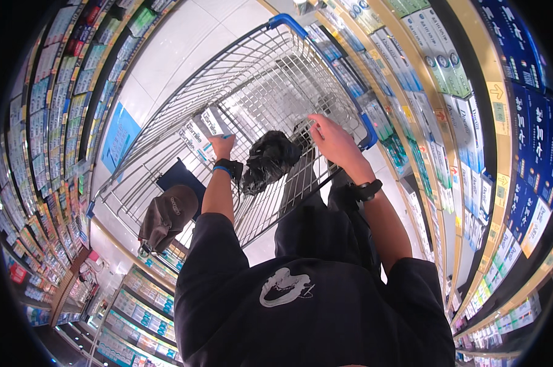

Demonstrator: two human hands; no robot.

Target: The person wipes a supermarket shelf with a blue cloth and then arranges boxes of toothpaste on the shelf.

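Note:
A wire shopping cart (276,78) with blue corner pieces stands before me. My left hand (222,147) reaches into it and touches or grips the end of a white toothpaste-like box (214,121), beside more such boxes (194,140); its fingers are partly hidden. My right hand (333,140) hangs over the cart's near right side, fingers spread and somewhat bent, holding nothing. A crumpled black plastic bag (271,158) lies between my hands. At the cart's left end are a brown cap (171,215) and a dark blue flat panel (177,174).
Shelves of boxed goods (459,124) rise close on my right, with price labels along their edges. More stocked shelves (65,91) stand on the left and at the lower left (143,298). A blue floor sticker (120,135) lies on the pale tiles.

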